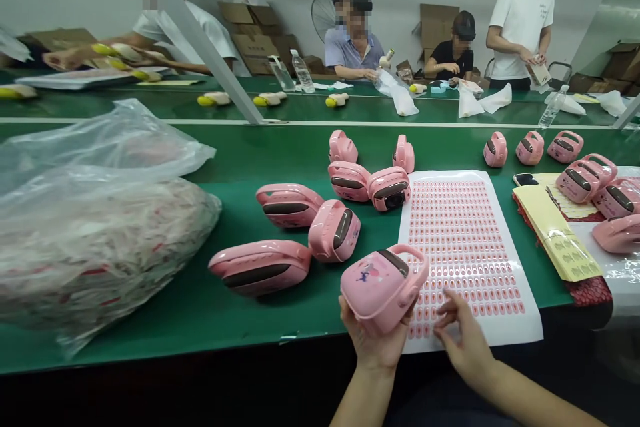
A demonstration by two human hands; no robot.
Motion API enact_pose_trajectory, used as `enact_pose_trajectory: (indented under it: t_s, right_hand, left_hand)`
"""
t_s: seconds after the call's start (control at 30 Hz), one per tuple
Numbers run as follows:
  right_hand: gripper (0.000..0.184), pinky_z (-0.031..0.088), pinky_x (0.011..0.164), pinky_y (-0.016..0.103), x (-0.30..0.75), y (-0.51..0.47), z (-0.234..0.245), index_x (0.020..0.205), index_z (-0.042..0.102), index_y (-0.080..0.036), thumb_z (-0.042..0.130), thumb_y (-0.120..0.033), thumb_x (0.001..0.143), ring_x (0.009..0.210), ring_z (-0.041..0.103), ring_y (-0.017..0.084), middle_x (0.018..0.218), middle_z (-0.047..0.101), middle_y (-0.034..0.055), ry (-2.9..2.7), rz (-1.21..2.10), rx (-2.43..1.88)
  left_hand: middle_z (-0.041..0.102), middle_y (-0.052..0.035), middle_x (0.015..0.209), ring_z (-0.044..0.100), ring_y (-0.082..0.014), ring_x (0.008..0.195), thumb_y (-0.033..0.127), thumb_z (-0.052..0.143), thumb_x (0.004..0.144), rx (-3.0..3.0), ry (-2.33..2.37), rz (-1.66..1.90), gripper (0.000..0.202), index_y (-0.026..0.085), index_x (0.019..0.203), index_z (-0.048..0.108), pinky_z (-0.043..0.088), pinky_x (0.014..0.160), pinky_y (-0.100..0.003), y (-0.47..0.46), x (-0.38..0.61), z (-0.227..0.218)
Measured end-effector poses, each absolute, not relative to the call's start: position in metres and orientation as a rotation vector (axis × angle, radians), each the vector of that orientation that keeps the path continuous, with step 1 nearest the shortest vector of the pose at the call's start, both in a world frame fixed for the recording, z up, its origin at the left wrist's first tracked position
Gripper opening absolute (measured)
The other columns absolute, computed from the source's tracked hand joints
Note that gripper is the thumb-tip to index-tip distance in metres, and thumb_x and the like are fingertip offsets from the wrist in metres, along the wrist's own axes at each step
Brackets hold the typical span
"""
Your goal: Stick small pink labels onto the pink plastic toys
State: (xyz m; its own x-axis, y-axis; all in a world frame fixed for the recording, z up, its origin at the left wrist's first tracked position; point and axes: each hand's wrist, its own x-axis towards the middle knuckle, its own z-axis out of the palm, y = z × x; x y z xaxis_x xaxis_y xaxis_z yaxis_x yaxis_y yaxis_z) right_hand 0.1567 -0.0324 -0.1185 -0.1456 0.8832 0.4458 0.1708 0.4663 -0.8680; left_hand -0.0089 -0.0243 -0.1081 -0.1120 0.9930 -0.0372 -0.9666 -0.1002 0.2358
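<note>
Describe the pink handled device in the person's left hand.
The pink device has a glossy, rounded plastic body, an arched handle along one side, a dark oblong panel next to the handle, and a small printed figure on its face. It sits tilted, gripped in the left hand, above a corner of the sticker sheet.

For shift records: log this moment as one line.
left hand: holds pink plastic handled case | right hand: open over white sticker sheet

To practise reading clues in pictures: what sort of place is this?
Probably a factory assembly line: a long green conveyor belt, many identical pink handled cases, and a printed sheet of small pink labels.
</note>
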Motion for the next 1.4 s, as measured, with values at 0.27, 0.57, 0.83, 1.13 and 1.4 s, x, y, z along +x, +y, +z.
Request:
enact_pose_trajectory:
  t_s: [0.27,0.57,0.83,1.13,1.4]
  right_hand:
    - [0.046,0.055,0.061,0.029,0.181,0.011,-0.016,0.115,0.048,-0.027,0.069,-0.027,0.074,0.063,0.062,0.011,0.085,0.057,-0.0013,-1.381,1.303,-0.851]
    - [0.057,0.052,0.061,0.026,0.17,0.001,-0.012,0.12,0.046,-0.027,0.06,-0.006,0.068,0.059,0.063,0.008,0.085,0.054,-0.0045,-1.527,1.457,-0.87]
    - [0.043,0.056,0.062,0.029,0.163,-0.005,-0.022,0.115,0.047,-0.027,0.061,-0.017,0.076,0.06,0.062,0.01,0.081,0.049,-0.0046,-1.376,1.385,-0.821]
    - [0.041,0.054,0.062,0.028,0.164,-0.007,-0.031,0.117,0.042,-0.03,0.055,-0.014,0.082,0.063,0.059,0.012,0.081,0.049,-0.0027,-1.59,1.183,-0.783]
    - [0.064,0.055,0.06,0.033,0.172,-0.008,-0.034,0.145,0.019,-0.017,0.045,-0.004,0.088,0.071,0.064,0.02,0.087,0.068,0.0088,-2.06,0.084,-0.524]
  left_hand:
    - [0.067,-0.0183,0.111,0.057,-0.0328,0.115,-0.013,0.074,0.03,0.64,0.8,1.531,0.078,0.011,0.104,0.067,0.042,0.097,-0.033,-0.029,-0.024,-0.081]
    - [0.068,-0.0154,0.111,0.053,-0.0375,0.119,0.008,0.075,0.043,0.819,0.857,1.442,0.054,0.023,0.094,0.069,0.035,0.1,-0.05,-0.026,-0.017,-0.083]
    - [0.068,-0.0189,0.108,0.053,-0.0393,0.118,0.019,0.08,0.043,0.809,0.913,1.458,0.058,0.018,0.099,0.068,0.038,0.099,-0.049,-0.026,-0.014,-0.072]
    - [0.055,-0.0142,0.132,0.058,-0.0339,0.113,0.034,0.078,0.059,2.192,1.156,1.154,0.096,0.03,0.141,0.029,0.05,0.09,-0.046,-0.029,-0.022,-0.074]
    - [0.052,-0.015,0.131,0.057,-0.0348,0.114,0.034,0.079,0.061,2.281,1.048,1.199,0.102,0.035,0.144,0.021,0.051,0.088,-0.046,-0.03,-0.02,-0.075]
